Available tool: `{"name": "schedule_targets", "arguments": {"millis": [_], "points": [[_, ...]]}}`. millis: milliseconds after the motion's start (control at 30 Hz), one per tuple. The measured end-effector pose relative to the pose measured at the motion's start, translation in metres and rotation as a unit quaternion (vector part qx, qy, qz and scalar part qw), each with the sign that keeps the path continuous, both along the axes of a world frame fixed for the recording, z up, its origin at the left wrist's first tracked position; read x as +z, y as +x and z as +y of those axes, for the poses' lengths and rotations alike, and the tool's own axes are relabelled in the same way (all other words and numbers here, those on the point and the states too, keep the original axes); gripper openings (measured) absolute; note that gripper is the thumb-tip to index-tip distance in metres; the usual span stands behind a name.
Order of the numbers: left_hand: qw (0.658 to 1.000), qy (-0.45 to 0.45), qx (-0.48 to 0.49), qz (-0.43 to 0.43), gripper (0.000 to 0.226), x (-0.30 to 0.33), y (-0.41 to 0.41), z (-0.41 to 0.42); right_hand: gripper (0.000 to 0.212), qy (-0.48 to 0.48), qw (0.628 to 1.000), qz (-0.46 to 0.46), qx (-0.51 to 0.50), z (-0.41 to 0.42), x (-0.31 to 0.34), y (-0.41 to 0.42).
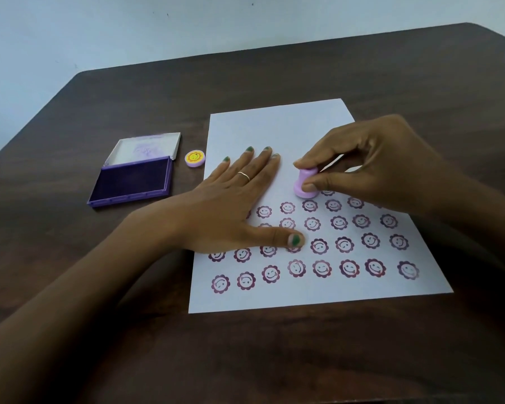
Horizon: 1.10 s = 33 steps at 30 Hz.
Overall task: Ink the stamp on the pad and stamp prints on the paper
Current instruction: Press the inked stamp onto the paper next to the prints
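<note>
Right hand [370, 167] pinches lilac stamp [305, 183] by thumb and fingertips, its base down on the paper [289, 126] above the rows of prints [321, 268]. Left hand [236, 205] flat, fingers spread, pinning paper. Open ink pad [131, 183] and cap [195, 158] left on surface [99, 316].

One head-worn view looks forward and down, close over the table [274, 360] (wall beyond).

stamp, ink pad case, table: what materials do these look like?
Stamp: likely molded plastic, matte lilac, with smooth rounded edges. Ink pad case: probably hard plastic, purple, with a crisp hinged lid; the dark inset looks like inked felt or foam. Table: dark brown wood grain with a slight sheen, possibly laminate rather than solid wood.
</note>
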<state>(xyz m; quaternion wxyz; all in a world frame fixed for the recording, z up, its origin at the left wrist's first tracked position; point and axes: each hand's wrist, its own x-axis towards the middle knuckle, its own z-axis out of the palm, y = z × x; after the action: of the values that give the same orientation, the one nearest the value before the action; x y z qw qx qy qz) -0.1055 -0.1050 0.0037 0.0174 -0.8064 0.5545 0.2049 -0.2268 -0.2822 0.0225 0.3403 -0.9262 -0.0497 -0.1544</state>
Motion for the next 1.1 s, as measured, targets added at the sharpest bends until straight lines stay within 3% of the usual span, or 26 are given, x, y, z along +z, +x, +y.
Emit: {"name": "schedule_targets", "arguments": {"millis": [733, 1100], "points": [[1.0, -0.005, 0.004, 0.002, 0.11, 0.0, -0.002, -0.001, 0.031, -0.015, 0.999, -0.002, -0.048, 0.008, -0.002, -0.002], [1.0, 0.001, 0.005, 0.0, 0.112, 0.003, -0.004, -0.001, 0.025, -0.05, 0.995, -0.052, -0.069, 0.012, -0.01, -0.007]]}}
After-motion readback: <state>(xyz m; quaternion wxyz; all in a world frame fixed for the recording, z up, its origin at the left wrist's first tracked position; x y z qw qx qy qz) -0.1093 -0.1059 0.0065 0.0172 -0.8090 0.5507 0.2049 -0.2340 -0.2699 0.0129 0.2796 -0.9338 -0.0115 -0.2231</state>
